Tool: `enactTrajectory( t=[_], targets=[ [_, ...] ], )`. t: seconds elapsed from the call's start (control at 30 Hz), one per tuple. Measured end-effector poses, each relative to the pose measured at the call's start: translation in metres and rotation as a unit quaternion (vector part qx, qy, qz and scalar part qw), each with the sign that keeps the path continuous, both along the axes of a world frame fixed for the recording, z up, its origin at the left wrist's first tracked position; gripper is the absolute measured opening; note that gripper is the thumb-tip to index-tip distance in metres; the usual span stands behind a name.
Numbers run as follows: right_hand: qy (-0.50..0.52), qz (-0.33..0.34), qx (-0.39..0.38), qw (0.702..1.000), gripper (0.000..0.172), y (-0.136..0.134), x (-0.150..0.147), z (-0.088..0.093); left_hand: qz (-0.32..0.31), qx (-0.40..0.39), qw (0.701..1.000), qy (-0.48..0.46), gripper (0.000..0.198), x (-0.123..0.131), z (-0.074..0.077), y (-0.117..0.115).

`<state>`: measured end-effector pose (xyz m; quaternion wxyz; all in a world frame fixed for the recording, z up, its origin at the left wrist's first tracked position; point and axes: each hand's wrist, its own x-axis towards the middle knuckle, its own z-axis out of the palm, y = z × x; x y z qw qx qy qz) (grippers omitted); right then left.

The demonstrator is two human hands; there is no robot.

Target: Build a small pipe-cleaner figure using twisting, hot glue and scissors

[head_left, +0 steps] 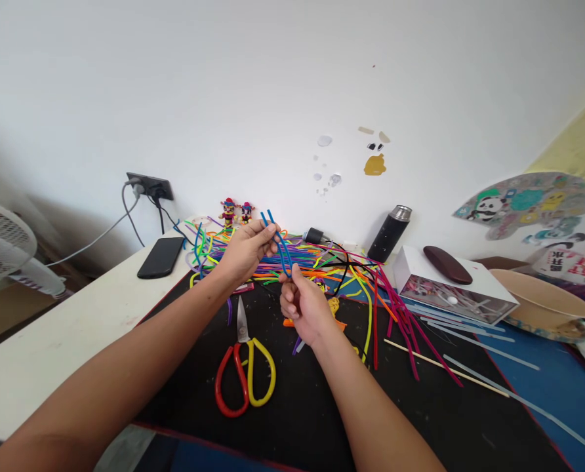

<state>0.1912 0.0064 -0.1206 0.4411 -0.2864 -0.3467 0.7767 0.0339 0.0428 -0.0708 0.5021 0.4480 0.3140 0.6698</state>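
Note:
Two strands of a blue pipe cleaner (283, 250) run between my hands, above the middle of the work mat. My left hand (247, 249) pinches the strands near their upper ends, and two tips stick out past its fingers. Lower down, my right hand (308, 303) is closed on the other end with thumb and fingers together. Whether it is one folded piece or two cannot be made out. Below my left forearm lie scissors (246, 373) with one red and one yellow handle. Behind both hands spreads a pile of many-coloured pipe cleaners (297, 254).
A black phone (161, 257) lies at the left. Two small figures (228, 211) stand by the wall. At the right are a black flask (389, 234), a white box (454, 285) topped by a dark oval case (447, 265), a wooden stick (444, 367) and a beige basin (543, 298).

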Motion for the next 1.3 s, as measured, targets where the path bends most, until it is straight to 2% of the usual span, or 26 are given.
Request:
enactTrajectory(
  t=[0.5,0.87,1.17,1.3],
  targets=[
    [0.002,-0.01,0.011,1.0,0.052,0.0,-0.001,-0.003,-0.007,-0.006,1.0,-0.007,0.046,-0.001,-0.003,0.002],
    [0.006,0.018,0.014,1.0,0.054,-0.004,-0.003,0.002,-0.017,-0.005,0.999,-0.032,0.04,-0.002,-0.001,0.003],
    [-0.008,0.0,0.027,1.0,0.054,-0.003,-0.002,0.002,-0.02,-0.02,0.999,-0.045,0.035,-0.006,-0.011,0.011],
    [-0.054,-0.017,0.055,0.997,0.058,-0.003,-0.005,0.0,-0.022,-0.021,0.999,-0.044,0.036,-0.007,-0.015,0.013]
  ],
)
